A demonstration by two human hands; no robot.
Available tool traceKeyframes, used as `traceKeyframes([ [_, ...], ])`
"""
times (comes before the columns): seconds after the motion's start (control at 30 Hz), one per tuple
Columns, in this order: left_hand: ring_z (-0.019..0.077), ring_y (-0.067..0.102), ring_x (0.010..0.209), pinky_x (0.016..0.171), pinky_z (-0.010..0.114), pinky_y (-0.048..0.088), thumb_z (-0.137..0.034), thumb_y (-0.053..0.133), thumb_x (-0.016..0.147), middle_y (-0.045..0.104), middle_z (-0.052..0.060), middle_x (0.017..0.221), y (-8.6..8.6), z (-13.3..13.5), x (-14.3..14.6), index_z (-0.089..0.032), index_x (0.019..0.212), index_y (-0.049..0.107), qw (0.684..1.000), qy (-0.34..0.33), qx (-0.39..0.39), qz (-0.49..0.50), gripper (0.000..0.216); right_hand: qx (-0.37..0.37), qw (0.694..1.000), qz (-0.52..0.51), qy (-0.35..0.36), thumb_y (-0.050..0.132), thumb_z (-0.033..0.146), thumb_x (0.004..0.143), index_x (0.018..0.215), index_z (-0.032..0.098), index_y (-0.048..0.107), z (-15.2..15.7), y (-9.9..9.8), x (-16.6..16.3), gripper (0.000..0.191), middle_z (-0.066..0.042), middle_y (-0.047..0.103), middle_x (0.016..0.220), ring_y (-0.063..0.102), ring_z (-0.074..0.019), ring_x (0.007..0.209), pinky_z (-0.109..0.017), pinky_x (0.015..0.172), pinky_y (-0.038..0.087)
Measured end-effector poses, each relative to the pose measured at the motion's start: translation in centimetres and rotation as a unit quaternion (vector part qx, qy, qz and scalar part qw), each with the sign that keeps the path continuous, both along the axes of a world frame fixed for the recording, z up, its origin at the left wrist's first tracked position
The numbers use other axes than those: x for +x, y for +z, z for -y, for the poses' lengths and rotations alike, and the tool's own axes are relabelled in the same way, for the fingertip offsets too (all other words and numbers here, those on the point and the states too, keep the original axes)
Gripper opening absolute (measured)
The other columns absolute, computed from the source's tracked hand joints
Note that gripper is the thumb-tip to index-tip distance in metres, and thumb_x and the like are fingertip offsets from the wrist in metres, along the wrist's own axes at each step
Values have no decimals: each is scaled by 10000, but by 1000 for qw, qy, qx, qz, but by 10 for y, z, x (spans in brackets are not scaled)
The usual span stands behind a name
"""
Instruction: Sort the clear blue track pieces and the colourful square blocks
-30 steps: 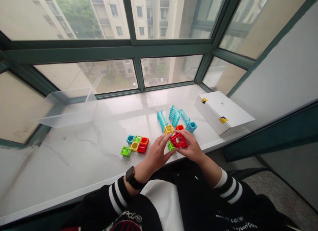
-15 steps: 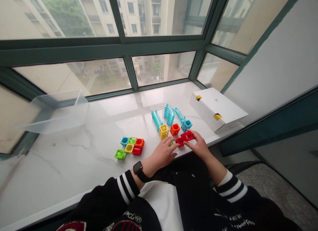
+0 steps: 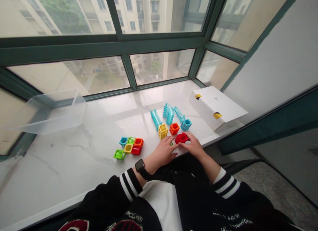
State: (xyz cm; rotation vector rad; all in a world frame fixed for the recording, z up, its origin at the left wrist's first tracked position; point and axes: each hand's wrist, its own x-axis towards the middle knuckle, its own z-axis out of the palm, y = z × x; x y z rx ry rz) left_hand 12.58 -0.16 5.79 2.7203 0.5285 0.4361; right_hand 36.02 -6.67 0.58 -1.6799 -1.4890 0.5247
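My right hand (image 3: 194,145) is closed on a red marble-run block (image 3: 182,138) near the front edge of the counter. From the other side, the fingers of my left hand (image 3: 164,151) press against the red plastic. The two red pieces meet there; whether they are joined cannot be made out. A sliver of green (image 3: 171,144) shows by my left fingers, mostly hidden. Just beyond my hands stand a yellow block (image 3: 163,131), an orange block (image 3: 174,128) and a blue block (image 3: 186,124).
Several translucent blue track pieces, including a curved one (image 3: 168,113), lie behind the blocks. A cluster of coloured blocks (image 3: 128,148) sits on the white counter (image 3: 81,164) to the left. A clear plastic bin (image 3: 57,115) stands at far left, a white box (image 3: 218,107) at right.
My right hand has moved left, bringing its red piece against the other red piece by my left fingers. My left hand has barely moved.
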Motion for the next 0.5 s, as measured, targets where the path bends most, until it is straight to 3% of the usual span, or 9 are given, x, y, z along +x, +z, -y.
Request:
traceKeyframes([
  [0.3, 341, 518, 1390, 1179, 532, 475, -184, 679, 914, 550, 174, 1480, -8, -2, 1, -185, 1247, 713, 1000, 5, 3, 1, 335, -23, 999, -13, 19, 807, 431, 819, 1387, 240, 630, 2, -10, -1, 624, -130, 656, 1332, 676, -306, 1199, -440, 954, 630],
  [0.5, 343, 520, 1395, 1179, 547, 479, -190, 688, 913, 549, 179, 1488, -2, -2, -2, -185, 1233, 699, 1000, 8, 6, 6, 321, -31, 999, 21, 31, 838, 423, 771, 1375, 254, 584, -2, -20, 3, 677, -117, 675, 1349, 661, -331, 1256, -521, 1104, 534],
])
